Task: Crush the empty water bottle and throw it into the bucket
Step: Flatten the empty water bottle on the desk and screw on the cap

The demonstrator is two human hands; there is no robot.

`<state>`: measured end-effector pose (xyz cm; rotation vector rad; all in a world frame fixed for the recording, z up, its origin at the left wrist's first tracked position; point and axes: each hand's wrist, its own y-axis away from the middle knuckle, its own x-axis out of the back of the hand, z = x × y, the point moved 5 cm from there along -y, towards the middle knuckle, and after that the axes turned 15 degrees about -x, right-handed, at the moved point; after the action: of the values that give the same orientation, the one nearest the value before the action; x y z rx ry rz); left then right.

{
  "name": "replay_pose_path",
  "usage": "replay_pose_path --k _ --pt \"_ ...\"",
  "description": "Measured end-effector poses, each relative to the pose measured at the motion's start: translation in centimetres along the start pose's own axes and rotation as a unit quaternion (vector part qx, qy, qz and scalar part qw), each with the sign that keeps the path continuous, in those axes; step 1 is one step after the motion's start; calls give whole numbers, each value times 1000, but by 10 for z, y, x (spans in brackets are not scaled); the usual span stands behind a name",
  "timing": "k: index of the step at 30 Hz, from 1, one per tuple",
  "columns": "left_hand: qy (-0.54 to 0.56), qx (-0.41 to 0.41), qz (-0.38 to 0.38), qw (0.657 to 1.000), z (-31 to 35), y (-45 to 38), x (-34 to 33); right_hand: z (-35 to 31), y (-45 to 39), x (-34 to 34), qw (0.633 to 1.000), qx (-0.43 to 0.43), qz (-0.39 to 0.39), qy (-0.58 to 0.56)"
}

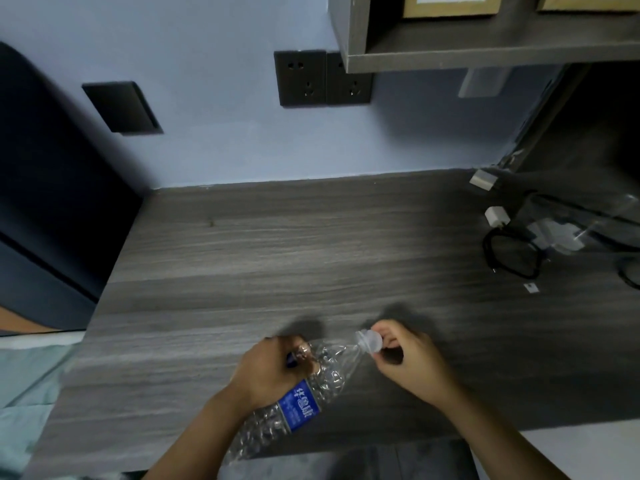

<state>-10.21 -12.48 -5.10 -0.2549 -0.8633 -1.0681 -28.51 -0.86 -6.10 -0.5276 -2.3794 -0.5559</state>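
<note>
Hands grip the bottle [301,403] at the desk's [311,244] near edge: left [273,370] around its middle, right [407,358] pinching the cap [372,342].

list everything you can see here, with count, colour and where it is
crumpled clear plastic water bottle with blue label: 1, clear and blue, over the desk's near edge, held by both hands
clear bottle cap: 1, at the bottle's neck, in the right grip
grey wood-grain desk: 1, grey, centre
dark wall sockets: 2, dark, on the blue wall
dark wall plate: 1, left of the sockets
black cables: several, desk's right side
white plug: 1, near the cables
grey shelf: 1, top right
cardboard boxes: 2, brown, on the shelf
left hand: grips the bottle's body
right hand: at the cap
</note>
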Motion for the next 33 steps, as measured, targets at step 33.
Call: replay_pose_path --k 33 --pt "-51 -32 -37 998 15 14 13 -13 10 -8 943 -163 -170 -235"
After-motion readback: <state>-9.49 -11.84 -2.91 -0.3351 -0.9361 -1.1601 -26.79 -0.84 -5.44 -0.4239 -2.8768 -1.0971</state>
